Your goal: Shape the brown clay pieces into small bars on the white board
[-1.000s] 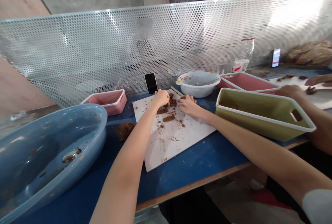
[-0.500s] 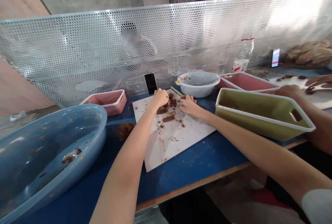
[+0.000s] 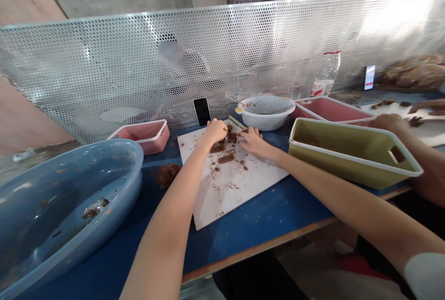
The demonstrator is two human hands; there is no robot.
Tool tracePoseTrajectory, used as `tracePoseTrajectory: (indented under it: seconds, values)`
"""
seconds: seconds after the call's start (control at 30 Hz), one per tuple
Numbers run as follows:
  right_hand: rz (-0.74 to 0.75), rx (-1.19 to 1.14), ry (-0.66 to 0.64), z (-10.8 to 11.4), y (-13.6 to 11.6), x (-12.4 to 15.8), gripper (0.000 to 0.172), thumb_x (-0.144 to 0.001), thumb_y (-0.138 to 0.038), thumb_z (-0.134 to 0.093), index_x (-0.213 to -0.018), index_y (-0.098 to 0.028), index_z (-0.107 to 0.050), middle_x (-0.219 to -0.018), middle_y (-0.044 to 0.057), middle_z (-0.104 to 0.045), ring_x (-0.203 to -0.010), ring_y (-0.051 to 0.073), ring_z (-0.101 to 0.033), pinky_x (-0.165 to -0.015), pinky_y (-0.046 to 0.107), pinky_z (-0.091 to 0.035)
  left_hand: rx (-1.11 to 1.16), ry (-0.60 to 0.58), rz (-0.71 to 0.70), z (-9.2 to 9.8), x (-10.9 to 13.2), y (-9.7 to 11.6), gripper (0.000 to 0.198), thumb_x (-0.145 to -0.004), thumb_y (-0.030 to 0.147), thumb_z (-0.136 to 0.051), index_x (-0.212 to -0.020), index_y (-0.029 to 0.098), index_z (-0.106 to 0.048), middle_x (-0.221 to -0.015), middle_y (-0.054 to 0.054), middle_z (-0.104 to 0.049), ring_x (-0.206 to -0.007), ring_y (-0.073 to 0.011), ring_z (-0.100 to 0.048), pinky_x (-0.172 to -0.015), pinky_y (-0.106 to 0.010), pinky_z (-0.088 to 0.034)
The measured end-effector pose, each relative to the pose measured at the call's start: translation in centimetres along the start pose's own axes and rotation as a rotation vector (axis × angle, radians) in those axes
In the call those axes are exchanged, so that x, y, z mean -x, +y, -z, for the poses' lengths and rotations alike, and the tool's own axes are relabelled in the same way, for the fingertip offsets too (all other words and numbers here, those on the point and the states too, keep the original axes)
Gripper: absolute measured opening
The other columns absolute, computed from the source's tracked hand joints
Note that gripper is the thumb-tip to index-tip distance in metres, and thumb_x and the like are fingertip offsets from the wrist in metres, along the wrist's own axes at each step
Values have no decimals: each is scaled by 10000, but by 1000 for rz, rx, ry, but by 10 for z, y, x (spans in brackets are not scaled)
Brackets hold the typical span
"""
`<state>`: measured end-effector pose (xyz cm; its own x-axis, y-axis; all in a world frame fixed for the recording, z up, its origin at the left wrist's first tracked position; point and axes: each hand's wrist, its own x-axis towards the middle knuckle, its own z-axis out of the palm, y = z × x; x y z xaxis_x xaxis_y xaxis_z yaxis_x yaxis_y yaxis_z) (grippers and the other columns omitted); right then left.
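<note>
Brown clay-like pieces and crumbs lie on a white board (image 3: 239, 198), some of them bar-shaped, such as the brown bar (image 3: 226, 158) near its middle. My left hand (image 3: 216, 131) is closed at the board's far side, its fingers curled down; whatever they grip is hidden behind the hand. Opposite it, my right hand (image 3: 251, 141) reaches in from the right, thumb and forefinger at the end of a brown clay piece (image 3: 232, 137). A brown lump (image 3: 167, 175) rests on the blue table beside my left forearm.
A large blue basin (image 3: 130, 161) fills the left, with a pink bin (image 3: 155, 137) behind. A phone (image 3: 202, 111) leans on the perforated metal screen (image 3: 121, 73). Rightward stand a white basin (image 3: 267, 119), a green bin (image 3: 347, 165), a bottle (image 3: 325, 75) and another person's hands (image 3: 389, 122).
My two hands stay almost in place at the far side of the board, with only slight finger movement. On the right, the other person's fingers have shifted a little.
</note>
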<state>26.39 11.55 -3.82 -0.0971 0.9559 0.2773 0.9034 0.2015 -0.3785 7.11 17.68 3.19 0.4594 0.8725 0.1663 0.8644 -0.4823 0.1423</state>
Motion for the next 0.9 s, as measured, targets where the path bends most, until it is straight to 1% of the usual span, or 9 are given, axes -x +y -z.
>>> tracePoseTrajectory:
  seconds: [0.13,0.3,0.4,0.5,0.6,0.7,0.9]
  values:
    - [12,-10,-8,2,-2,2,354,-1035,-371,-602,-1350,-309,-751,-1484,118,-582,-1331,340,-487,-1012,415,-443,12,15,-11,-4,-2,-4,418,-792,78,-569,-922,228,-937,-955,-196,-777,-1272,-382,-564,-1223,-614,-404]
    - [16,-16,-22,6,-4,4,405,-1045,-375,-595,-1413,-301,-745,-1502,130,-572,-1345,345,-490,-1046,438,-436,12,17,-18,-5,-3,-6,420,-788,65,-571,-916,232,-935,-948,-195,-772,-1276,-391,-551,-1228,-645,-394]
    - [11,-10,-20,8,-4,4,418,-1046,-403,-593,-1423,-305,-745,-1511,126,-568,-1344,347,-474,-1060,450,-426,14,16,-11,-5,-3,-6,430,-800,58,-569,-938,233,-937,-966,-198,-773,-1279,-386,-553,-1227,-635,-402]
    - [6,-3,-18,8,-5,4,403,-1042,-430,-598,-1384,-296,-761,-1506,120,-572,-1344,348,-455,-1054,446,-426,9,13,-17,-6,-4,-8,431,-817,69,-564,-955,232,-938,-969,-199,-771,-1283,-383,-550,-1222,-631,-407]
    - [-2,6,-20,8,-5,4,381,-1047,-423,-592,-1347,-270,-769,-1519,127,-566,-1349,347,-450,-1048,447,-423,8,16,-23,-7,-5,-9,435,-816,74,-557,-946,233,-940,-968,-204,-766,-1295,-389,-546,-1232,-636,-393]
    - [-11,11,-20,8,-5,4,364,-1049,-402,-588,-1336,-270,-767,-1511,135,-569,-1353,346,-461,-1046,449,-420,11,17,-17,-7,-4,-9,434,-824,75,-547,-928,228,-940,-1000,-217,-765,-1299,-397,-547,-1234,-635,-387]
    - [-6,7,-11,7,-2,3,346,-1041,-405,-582,-1310,-286,-762,-1495,130,-578,-1341,349,-484,-1045,449,-429,-14,34,-26,0,2,-2,421,-846,62,-541,-913,198,-934,-950,-209,-774,-1268,-384,-560,-1194,-578,-428]
